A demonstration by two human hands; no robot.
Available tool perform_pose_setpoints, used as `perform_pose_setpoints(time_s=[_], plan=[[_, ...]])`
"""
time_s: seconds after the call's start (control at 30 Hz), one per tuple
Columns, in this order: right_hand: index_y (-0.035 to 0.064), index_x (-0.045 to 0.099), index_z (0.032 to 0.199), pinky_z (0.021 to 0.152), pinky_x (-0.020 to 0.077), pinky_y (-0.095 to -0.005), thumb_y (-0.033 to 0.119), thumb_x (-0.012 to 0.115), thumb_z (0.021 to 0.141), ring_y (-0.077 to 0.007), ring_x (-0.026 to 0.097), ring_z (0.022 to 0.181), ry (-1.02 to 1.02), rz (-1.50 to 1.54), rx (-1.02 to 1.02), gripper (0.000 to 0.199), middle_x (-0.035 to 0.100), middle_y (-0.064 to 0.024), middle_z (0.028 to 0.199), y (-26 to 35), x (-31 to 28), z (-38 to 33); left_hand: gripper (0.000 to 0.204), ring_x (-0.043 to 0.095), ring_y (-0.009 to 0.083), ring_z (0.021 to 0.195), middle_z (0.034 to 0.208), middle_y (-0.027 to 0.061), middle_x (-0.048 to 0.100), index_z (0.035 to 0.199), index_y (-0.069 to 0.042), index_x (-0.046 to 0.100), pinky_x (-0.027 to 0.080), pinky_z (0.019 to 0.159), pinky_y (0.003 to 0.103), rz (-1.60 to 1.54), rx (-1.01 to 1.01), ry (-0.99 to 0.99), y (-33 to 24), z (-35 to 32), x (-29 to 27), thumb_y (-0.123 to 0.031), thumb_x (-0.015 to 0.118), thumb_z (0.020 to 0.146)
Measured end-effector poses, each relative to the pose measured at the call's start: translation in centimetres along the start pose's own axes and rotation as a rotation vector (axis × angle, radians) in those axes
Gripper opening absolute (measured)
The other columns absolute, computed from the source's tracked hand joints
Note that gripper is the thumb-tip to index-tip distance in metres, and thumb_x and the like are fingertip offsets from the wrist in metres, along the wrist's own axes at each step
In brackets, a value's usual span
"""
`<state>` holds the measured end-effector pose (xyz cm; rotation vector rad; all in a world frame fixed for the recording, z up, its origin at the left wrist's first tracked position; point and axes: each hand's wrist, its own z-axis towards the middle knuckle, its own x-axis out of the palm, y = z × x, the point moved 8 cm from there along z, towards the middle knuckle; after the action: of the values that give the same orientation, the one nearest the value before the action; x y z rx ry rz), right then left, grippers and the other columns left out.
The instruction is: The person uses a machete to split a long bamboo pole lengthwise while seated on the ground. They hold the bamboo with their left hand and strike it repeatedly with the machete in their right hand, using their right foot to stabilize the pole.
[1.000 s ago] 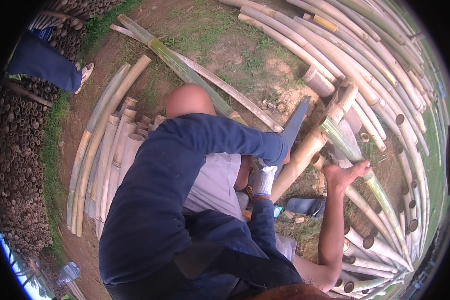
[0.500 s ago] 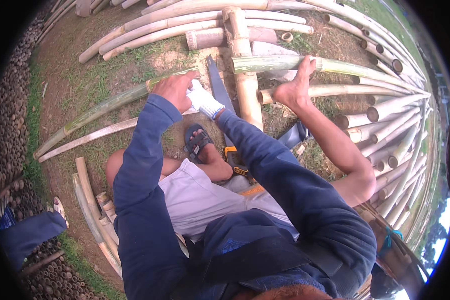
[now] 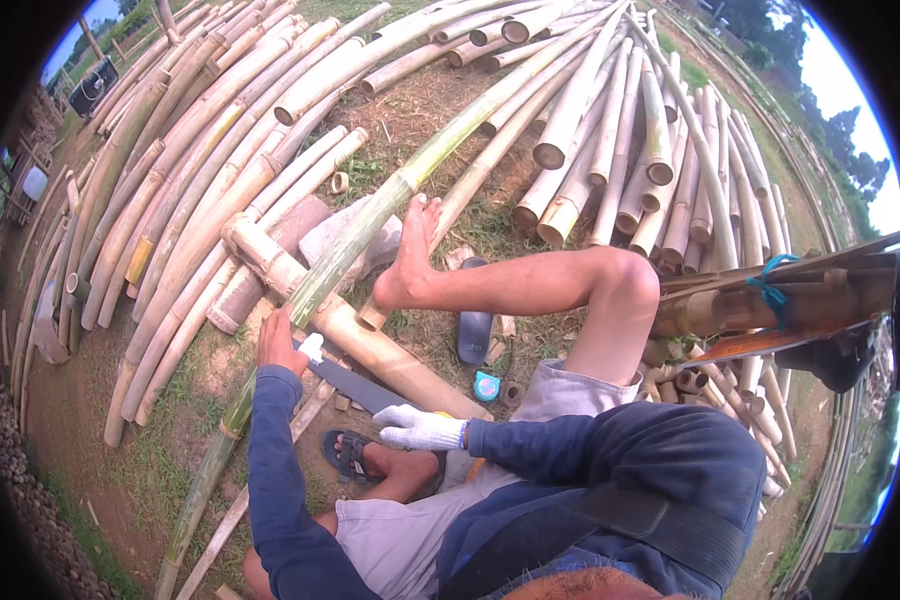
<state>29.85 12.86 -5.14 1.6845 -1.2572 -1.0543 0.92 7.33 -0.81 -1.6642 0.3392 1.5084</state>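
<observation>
Long green bamboo pole [image 3: 213, 470]: your bare left hand [image 3: 278, 348] is touching its end, your white-gloved right hand [image 3: 414, 428] overlapping blue-grey metal handsaw [image 3: 353, 385]; can't tell whether fingers are gripping.

Outdoor work yard [image 3: 195, 425], bamboo poles [image 3: 575, 110], handsaw [image 3: 355, 387]

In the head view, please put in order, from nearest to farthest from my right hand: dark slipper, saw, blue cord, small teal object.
From your right hand:
1. Saw: right beside it, blade extending up-left.
2. Small teal object: ahead, slightly right.
3. Dark slipper: farther ahead, also slightly right.
4. Blue cord: far off to the right.
</observation>
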Motion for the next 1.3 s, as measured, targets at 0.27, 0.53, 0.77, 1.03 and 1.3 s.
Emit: perform_pose_setpoints(time_s=[0.27, 0.53, 0.77, 1.03, 1.3], plan=[[0.0103, 0.054, 0.152, 0.119, 0.0427, -0.0449, 0.040, 0.056, 0.110, -0.0360, 0.054, 0.141, -0.010, -0.100, -0.087, 0.052, 0.058, -0.0206, 0.147, -2.3, 1.4, 1.1, 0.088, 0.068, 0.0476, 0.116, 0.130, 0.0241, 0.069, 0.147, -0.014, 0.056, 0.054, 0.100, 0.056, 0.093, -0.082, 0.011, 0.0, 8.2, 3.7, -0.048, 0.091, 0.074], [0.0069, 0.054, 0.152, 0.119, 0.0426, -0.0450, 0.041, 0.056, 0.110, -0.0379, 0.052, 0.140, -0.048, -0.027, 0.108, 0.054, 0.056, -0.0227, 0.148, -4.9, 0.4, 1.6, 0.088, 0.072, 0.0535, 0.102, 0.101, 0.0340, 0.075, 0.131, -0.007, 0.061, 0.056, 0.094, 0.058, 0.160, -0.106, 0.146, -4.1, 5.1, 4.2, -0.068, 0.086, 0.073], [0.0051, 0.056, 0.149, 0.115, 0.0457, -0.0476, 0.037, 0.057, 0.108, -0.0424, 0.058, 0.133, -0.090, -0.127, 0.155, 0.052, 0.061, -0.0264, 0.140, -5.7, -1.4, 1.2, 0.083, 0.074, 0.0509, 0.095, 0.097, 0.0283, 0.077, 0.128, -0.008, 0.061, 0.058, 0.087, 0.057, 0.178, -0.110, 0.140, 4.1, 0.8, -1.8, -0.061, 0.090, 0.070], [0.0057, 0.059, 0.145, 0.113, 0.0479, -0.0467, 0.036, 0.065, 0.103, -0.0419, 0.059, 0.133, -0.077, -0.147, 0.058, 0.052, 0.061, -0.0261, 0.141, -5.1, 1.3, 2.5, 0.105, 0.071, 0.0414, 0.117, 0.134, 0.0187, 0.069, 0.146, -0.011, 0.052, 0.058, 0.095, 0.051, 0.434, -0.372, 0.207, 25.1, -18.8, -10.2, -0.061, 0.095, 0.065], [0.0007, 0.056, 0.147, 0.115, 0.0464, -0.0405, 0.025, 0.066, 0.106, -0.0317, 0.060, 0.134, 0.117, -0.080, 0.014, 0.048, 0.063, -0.0196, 0.141, -2.8, 5.8, 2.2, 0.104, 0.052, 0.0378, 0.143, 0.155, 0.0097, 0.053, 0.162, -0.030, 0.043, 0.043, 0.124, 0.054, 0.470, -0.554, -0.088, 27.1, -25.4, -13.7, -0.054, 0.095, 0.075]])
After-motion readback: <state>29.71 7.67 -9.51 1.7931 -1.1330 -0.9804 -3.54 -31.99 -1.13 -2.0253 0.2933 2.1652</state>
